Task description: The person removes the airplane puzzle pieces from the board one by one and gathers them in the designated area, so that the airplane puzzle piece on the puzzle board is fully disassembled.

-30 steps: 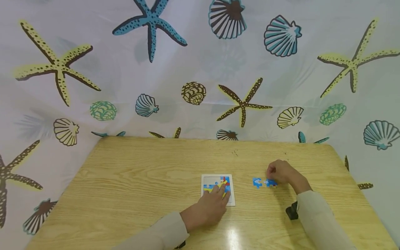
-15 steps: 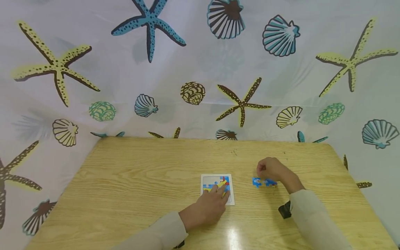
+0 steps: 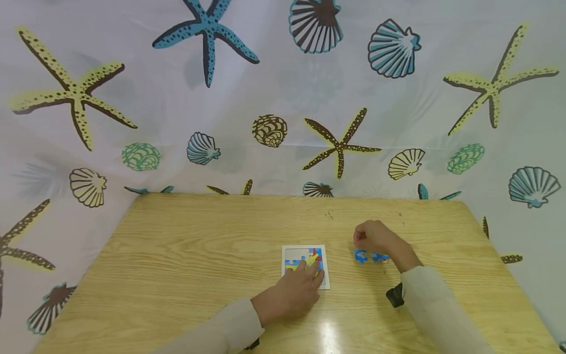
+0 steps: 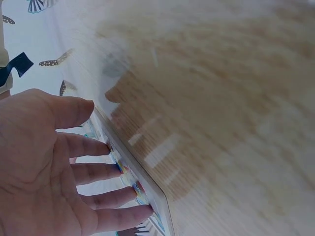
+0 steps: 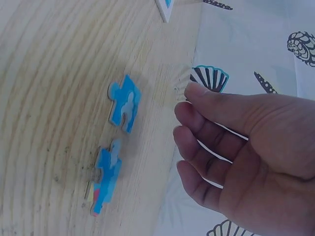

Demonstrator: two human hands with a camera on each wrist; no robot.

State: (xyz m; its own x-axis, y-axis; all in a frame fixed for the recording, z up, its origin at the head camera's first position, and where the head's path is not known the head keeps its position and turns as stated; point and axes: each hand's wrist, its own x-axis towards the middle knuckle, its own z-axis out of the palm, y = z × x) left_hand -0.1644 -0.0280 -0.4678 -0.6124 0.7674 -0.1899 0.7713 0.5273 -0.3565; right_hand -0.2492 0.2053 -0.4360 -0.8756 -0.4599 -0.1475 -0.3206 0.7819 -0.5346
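Note:
My left hand [image 3: 297, 293] rests its extended fingers on a small white-framed jigsaw puzzle [image 3: 327, 281], covering much of its lower part. Blue, yellow and red pieces show in the upper part of the frame, beside a pale bare area at its upper left. In the left wrist view, the fingertips touch the puzzle's face with the fingers spread. Two loose blue puzzle pieces [image 5: 124, 104] lie to the right of the frame; one has red and yellow on it. Over them hovers my right hand [image 3: 373, 236], fingers loosely curled, with nothing visible between thumb and fingertips.
Everything lies on a light wooden table [image 3: 199, 236]. Behind it hangs a white cloth [image 3: 247, 108] printed with starfish and shells. A dark strap piece [image 3: 395, 295] sits at the right wrist.
My right hand has shifted left, from beside the two-coloured loose piece to above the other blue one. The left hand stays on the puzzle, and both loose pieces lie where they were.

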